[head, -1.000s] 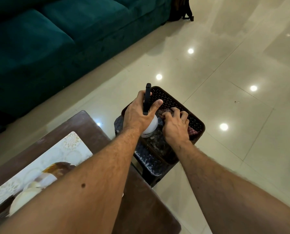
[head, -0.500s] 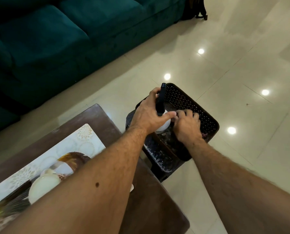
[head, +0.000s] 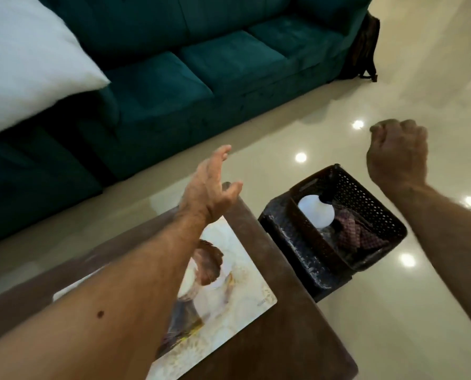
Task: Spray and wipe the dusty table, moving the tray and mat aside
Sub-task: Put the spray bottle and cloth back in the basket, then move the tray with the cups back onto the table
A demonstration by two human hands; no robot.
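Your left hand [head: 211, 187] has let go of the spray bottle [head: 316, 213] and now hangs over the table [head: 283, 338] corner, fingers spread and empty. Your right hand [head: 397, 154] has lifted out of the basket [head: 366, 198], fingers curled, holding nothing. The bottle stays in the basket beside the cloth [head: 352, 231]; the mat [head: 229, 292] lies on the table.

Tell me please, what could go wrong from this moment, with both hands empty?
1. The basket overhangs the small dark stool beneath it, so a careless reach may tip it.
2. The spray bottle lies inside the basket beside a checked cloth; its head looks wedged against the wall and may snag when lifted.
3. The mat lies on the table; spraying now would likely wet it.
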